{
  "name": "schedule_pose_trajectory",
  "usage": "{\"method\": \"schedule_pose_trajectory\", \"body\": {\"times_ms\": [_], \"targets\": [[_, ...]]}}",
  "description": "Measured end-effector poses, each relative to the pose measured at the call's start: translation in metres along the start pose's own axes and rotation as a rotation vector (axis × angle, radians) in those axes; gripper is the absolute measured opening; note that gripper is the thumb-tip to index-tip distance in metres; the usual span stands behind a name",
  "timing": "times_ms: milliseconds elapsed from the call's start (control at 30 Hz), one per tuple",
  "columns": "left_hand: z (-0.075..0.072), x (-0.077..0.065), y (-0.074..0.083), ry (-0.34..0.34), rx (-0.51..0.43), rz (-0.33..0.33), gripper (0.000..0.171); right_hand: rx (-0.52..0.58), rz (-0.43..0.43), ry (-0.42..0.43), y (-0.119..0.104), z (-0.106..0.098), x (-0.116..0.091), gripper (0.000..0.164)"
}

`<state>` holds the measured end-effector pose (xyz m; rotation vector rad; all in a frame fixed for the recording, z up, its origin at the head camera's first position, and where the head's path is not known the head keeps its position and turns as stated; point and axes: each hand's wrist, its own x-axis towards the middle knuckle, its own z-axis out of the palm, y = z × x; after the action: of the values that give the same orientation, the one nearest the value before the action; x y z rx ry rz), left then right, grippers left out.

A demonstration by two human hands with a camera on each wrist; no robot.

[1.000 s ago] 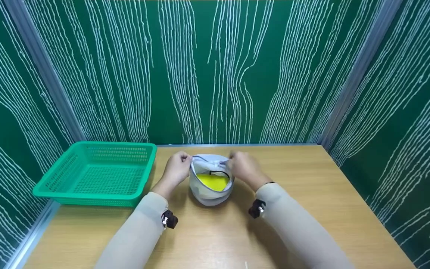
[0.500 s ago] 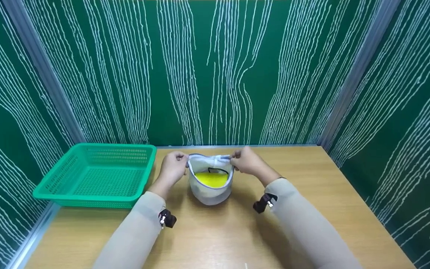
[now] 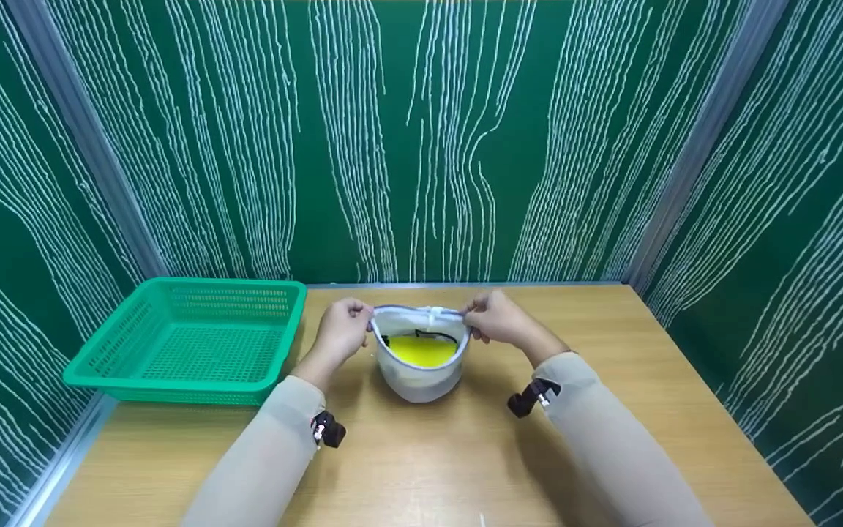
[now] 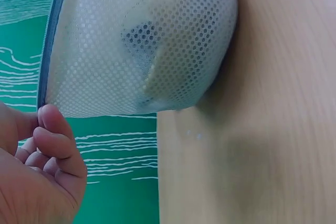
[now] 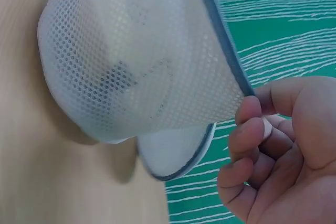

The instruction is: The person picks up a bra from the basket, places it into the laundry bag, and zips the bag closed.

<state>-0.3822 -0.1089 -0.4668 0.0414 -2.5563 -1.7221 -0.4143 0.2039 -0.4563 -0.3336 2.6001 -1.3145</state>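
Note:
A white mesh laundry bag (image 3: 421, 386) with a blue-grey edged mouth stands upright on the table, its mouth held wide. Inside lies a bright yellow thing (image 3: 423, 353) with a black cord (image 3: 436, 334); its kind cannot be told. My left hand (image 3: 343, 328) pinches the rim at the left side between thumb and forefinger. At the right side, my right hand (image 3: 498, 318) pinches the rim in the same way. In the right wrist view a round mesh flap (image 5: 176, 153) with a dark edge hangs behind the bag. Through the mesh, the contents show only as dim shapes.
A green perforated plastic basket (image 3: 195, 391) stands on the left of the wooden table (image 3: 421, 468). Green walls (image 3: 451, 146) with white wavy lines enclose the back and both sides.
My right hand has moved outward to the right and regripped the rim, stretching the bag's mouth wider. The left hand has shifted slightly and keeps its side. More of the black cord shows.

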Motion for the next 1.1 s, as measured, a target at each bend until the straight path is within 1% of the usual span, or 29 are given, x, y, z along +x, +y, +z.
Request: {"method": "schedule_pose_trajectory", "body": {"times_ms": [67, 100, 133, 200, 267, 333, 400, 467, 533, 567, 633, 733, 933, 1000, 1100], "targets": [[0.001, -0.001, -0.001, -0.009, 0.001, -0.005, 0.021, -0.008, 0.01, -0.002, 0.008, 0.003, -0.001, 0.019], [0.002, -0.001, -0.001, -0.013, 0.003, -0.009, 0.021, -0.01, 0.026, 0.004, 0.011, 0.003, -0.001, 0.023], [0.002, 0.0, -0.001, -0.016, 0.009, -0.012, 0.021, -0.001, 0.038, 0.013, 0.015, 0.004, 0.0, 0.03], [0.002, 0.0, 0.0, -0.023, 0.021, -0.016, 0.02, 0.053, 0.075, 0.028, 0.022, 0.006, 0.003, 0.045], [0.002, 0.001, 0.0, -0.032, 0.027, -0.014, 0.02, 0.142, 0.128, 0.061, 0.029, 0.011, 0.008, 0.059], [0.003, 0.002, -0.001, -0.039, 0.033, -0.008, 0.02, 0.273, 0.177, 0.103, 0.035, 0.02, 0.014, 0.067], [0.004, 0.003, -0.003, -0.044, 0.026, -0.008, 0.02, 0.4, 0.219, 0.133, 0.04, 0.031, 0.021, 0.069], [0.005, 0.004, -0.004, -0.049, 0.012, -0.011, 0.021, 0.506, 0.242, 0.15, 0.042, 0.042, 0.027, 0.07], [0.006, 0.004, -0.005, -0.057, -0.002, -0.013, 0.021, 0.579, 0.25, 0.142, 0.044, 0.051, 0.031, 0.069], [0.006, 0.003, -0.006, -0.061, -0.01, -0.013, 0.021, 0.598, 0.255, 0.132, 0.044, 0.054, 0.033, 0.068], [0.006, 0.004, -0.006, -0.065, -0.022, -0.011, 0.021, 0.619, 0.26, 0.115, 0.044, 0.057, 0.035, 0.067], [0.005, 0.004, -0.006, -0.063, -0.036, -0.01, 0.02, 0.631, 0.281, 0.102, 0.041, 0.057, 0.037, 0.065], [0.005, 0.003, -0.007, -0.037, -0.072, 0.0, 0.018, 0.547, 0.31, 0.066, 0.035, 0.049, 0.038, 0.061], [0.005, 0.003, -0.008, -0.039, -0.079, -0.003, 0.018, 0.531, 0.316, 0.069, 0.034, 0.048, 0.038, 0.059], [0.005, 0.002, -0.009, -0.045, -0.076, -0.027, 0.018, 0.522, 0.309, 0.103, 0.033, 0.047, 0.039, 0.056]]}}
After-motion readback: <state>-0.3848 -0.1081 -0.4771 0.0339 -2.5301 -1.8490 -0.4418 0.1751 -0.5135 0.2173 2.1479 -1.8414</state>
